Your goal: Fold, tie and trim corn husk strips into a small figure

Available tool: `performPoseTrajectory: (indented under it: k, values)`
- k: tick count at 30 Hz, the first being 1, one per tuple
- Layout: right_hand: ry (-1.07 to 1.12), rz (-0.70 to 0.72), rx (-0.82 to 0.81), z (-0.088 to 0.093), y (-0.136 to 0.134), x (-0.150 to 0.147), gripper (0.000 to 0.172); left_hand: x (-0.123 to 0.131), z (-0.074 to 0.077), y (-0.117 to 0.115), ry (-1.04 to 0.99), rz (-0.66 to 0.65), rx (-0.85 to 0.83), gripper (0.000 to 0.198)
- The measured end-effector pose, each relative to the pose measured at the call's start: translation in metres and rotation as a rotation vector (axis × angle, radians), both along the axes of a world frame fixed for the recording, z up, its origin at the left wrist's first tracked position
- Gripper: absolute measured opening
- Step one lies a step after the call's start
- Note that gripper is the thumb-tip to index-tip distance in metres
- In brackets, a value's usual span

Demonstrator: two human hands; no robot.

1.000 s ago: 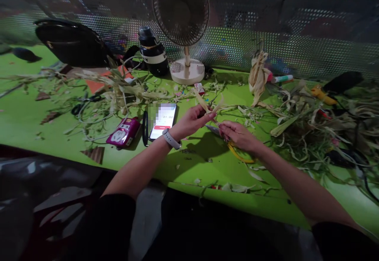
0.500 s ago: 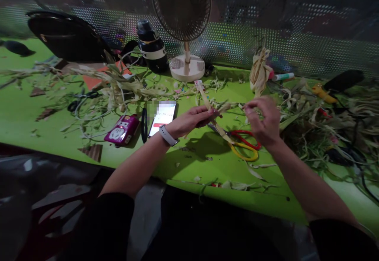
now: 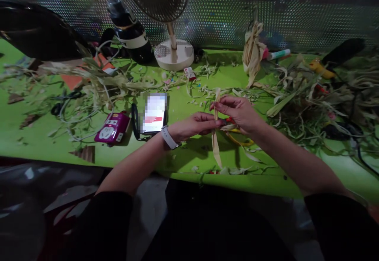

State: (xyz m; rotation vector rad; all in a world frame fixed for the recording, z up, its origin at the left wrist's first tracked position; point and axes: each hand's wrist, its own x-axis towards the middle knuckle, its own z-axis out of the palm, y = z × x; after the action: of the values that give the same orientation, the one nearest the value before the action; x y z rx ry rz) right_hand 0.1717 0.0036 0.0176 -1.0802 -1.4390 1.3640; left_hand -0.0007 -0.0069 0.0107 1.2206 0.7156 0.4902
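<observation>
A pale strip of dried corn husk hangs upright between my hands, its lower end just above the green table. My left hand, with a white watch on its wrist, pinches the strip near its middle. Higher up, the thumb and fingers of my right hand close on the same strip. Red-and-yellow-handled scissors lie under my right hand, which partly hides them. A small knotted piece of husk shows between my hands, but its shape is hard to make out.
To the left are a lit phone and a purple power strip with a white cable. Behind stand a fan, a black bottle and a husk bundle. Heaped husks and a yellow glue gun lie right.
My right hand has come left and closed on the strip beside my left hand. The strip has turned from slanting to nearly upright. The camera view has shifted a little.
</observation>
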Motion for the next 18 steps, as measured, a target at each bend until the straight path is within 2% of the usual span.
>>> performPoseTrajectory:
  k: [4, 7, 9, 11, 14, 18]
  values:
    - [-0.048, -0.054, 0.055, -0.003, -0.001, -0.001, 0.034, 0.002, -0.001, -0.004, -0.005, -0.077, -0.012, 0.029]
    - [-0.042, -0.044, 0.045, -0.002, 0.001, 0.001, 0.034, 0.005, -0.003, -0.005, -0.005, -0.077, -0.026, 0.028]
    - [-0.057, -0.012, 0.025, 0.003, 0.005, 0.008, 0.038, 0.007, -0.006, -0.004, -0.035, -0.008, -0.058, 0.026]
    - [-0.129, 0.03, 0.012, 0.011, 0.009, 0.018, 0.046, 0.008, -0.009, -0.001, -0.103, 0.136, -0.115, 0.024]
    - [-0.352, 0.101, 0.075, 0.021, 0.015, 0.033, 0.051, 0.01, -0.014, 0.003, -0.184, 0.335, -0.192, 0.026]
    - [-0.475, 0.173, 0.24, 0.019, 0.018, 0.036, 0.043, 0.011, -0.016, 0.003, -0.175, 0.382, -0.167, 0.033]
